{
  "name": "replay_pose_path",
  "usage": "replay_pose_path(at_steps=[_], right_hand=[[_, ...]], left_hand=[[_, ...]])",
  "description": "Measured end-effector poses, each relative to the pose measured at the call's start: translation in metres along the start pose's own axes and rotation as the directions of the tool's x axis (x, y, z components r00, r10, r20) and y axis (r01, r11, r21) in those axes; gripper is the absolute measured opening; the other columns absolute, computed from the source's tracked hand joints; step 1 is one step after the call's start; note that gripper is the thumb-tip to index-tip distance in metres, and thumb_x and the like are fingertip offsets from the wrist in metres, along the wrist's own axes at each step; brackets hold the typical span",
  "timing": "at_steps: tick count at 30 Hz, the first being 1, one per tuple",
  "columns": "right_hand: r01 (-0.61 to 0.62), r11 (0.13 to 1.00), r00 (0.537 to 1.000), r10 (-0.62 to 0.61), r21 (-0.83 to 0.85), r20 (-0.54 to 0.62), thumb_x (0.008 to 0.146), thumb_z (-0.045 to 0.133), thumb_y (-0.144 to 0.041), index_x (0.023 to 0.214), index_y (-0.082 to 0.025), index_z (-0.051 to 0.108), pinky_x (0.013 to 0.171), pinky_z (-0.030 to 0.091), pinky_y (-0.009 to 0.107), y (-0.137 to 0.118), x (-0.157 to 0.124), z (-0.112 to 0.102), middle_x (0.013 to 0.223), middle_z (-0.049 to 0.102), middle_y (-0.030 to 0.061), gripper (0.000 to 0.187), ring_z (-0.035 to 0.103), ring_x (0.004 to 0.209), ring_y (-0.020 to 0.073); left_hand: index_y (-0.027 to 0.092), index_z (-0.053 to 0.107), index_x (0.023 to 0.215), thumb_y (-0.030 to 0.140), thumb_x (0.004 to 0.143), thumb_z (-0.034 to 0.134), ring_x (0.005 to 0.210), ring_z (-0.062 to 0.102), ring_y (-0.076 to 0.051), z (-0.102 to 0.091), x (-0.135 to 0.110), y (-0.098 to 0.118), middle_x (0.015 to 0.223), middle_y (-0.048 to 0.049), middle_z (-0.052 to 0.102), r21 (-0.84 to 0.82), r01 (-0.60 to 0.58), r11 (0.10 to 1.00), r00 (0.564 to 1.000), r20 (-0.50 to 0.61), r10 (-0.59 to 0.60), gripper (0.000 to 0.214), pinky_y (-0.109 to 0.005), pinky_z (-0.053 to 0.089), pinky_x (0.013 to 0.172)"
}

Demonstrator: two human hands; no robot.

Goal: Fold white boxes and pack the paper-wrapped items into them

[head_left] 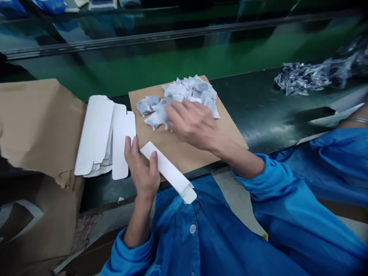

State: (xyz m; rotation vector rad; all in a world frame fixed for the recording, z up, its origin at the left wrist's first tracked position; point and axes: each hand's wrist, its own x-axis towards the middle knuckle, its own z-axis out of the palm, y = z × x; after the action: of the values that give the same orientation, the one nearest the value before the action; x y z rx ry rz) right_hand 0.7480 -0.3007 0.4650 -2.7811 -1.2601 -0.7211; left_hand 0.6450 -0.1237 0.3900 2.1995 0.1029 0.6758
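Note:
My left hand point(143, 168) grips a long, narrow white carton point(170, 168), thumb on its upper face. The carton is tilted, with an end flap standing out at the end nearest my body. My right hand point(192, 122) is above a heap of small white printed packets point(186, 88) on a brown cardboard sheet point(184, 155). Its fingers point down at the near side of the heap and are smeared by motion, so whether they hold a packet is hidden. Flat white cartons point(96, 134) lie stacked left of my left hand, with one flat carton point(120, 142) beside them.
On the left stands a large brown cardboard box point(37, 122). Crumpled clear plastic bags point(307, 76) lie on the dark green bench point(238, 96) at the right. A person's blue sleeve point(342, 157) is at the right edge. Behind the bench runs a raised green ledge point(115, 65).

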Motion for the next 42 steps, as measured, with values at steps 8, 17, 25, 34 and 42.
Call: replay_pose_path(at_steps=[8,17,25,34,42], right_hand=[[-0.204,0.966,0.943,0.15,0.161,0.296,0.101,0.042,-0.026,0.135,-0.007,0.054,0.088,0.052,0.046,-0.003,-0.147,0.008,0.137,0.058,0.0217,0.041,0.058,0.115,0.0315],[-0.421,0.816,0.903,0.335,0.396,0.268,0.088,0.065,-0.028,0.117,-0.012,0.062,0.094,0.052,0.047,0.017,-0.121,-0.01,0.119,0.064,0.0167,0.033,0.059,0.112,0.031],[-0.257,0.869,0.966,0.244,0.423,0.085,0.097,0.048,-0.025,0.128,-0.011,0.054,0.089,0.055,0.047,-0.031,-0.128,-0.039,0.116,0.065,0.0193,0.035,0.062,0.107,0.0297],[-0.114,0.833,0.965,-0.035,0.541,0.258,0.099,0.047,-0.021,0.132,-0.011,0.05,0.094,0.054,0.041,-0.003,-0.109,-0.049,0.126,0.061,0.0158,0.035,0.058,0.115,0.0247],[-0.136,0.846,0.968,0.002,0.516,0.251,0.098,0.049,-0.017,0.118,-0.011,0.06,0.087,0.054,0.04,-0.003,-0.093,-0.042,0.117,0.067,0.0156,0.024,0.063,0.107,0.0254]], left_hand=[[0.04,0.044,0.144,0.019,0.087,0.06,0.145,0.037,-0.031,-0.037,0.011,-0.005,0.152,-0.0042,0.048,-0.036,-0.713,0.7,0.356,0.842,0.406,0.063,-0.06,0.029,0.117],[0.03,0.056,0.135,0.038,0.087,0.066,0.084,0.064,-0.025,-0.037,0.016,0.004,0.103,-0.0077,0.073,0.167,-0.823,0.544,0.528,0.58,0.62,0.05,-0.035,0.046,0.069],[0.028,0.052,0.141,0.048,0.082,0.07,0.08,0.06,-0.026,-0.03,0.0,0.008,0.098,-0.0099,0.071,0.34,-0.715,0.611,0.699,0.369,0.612,0.065,-0.037,0.041,0.07],[0.026,0.052,0.142,0.046,0.08,0.074,0.082,0.058,-0.027,-0.026,-0.011,0.006,0.098,-0.0116,0.07,0.323,-0.689,0.649,0.724,0.339,0.601,0.068,-0.037,0.042,0.072],[0.028,0.046,0.146,0.04,0.086,0.067,0.092,0.059,-0.031,-0.006,-0.017,0.021,0.112,-0.0149,0.067,0.391,-0.511,0.766,0.847,0.381,0.371,0.064,-0.04,0.04,0.073]])
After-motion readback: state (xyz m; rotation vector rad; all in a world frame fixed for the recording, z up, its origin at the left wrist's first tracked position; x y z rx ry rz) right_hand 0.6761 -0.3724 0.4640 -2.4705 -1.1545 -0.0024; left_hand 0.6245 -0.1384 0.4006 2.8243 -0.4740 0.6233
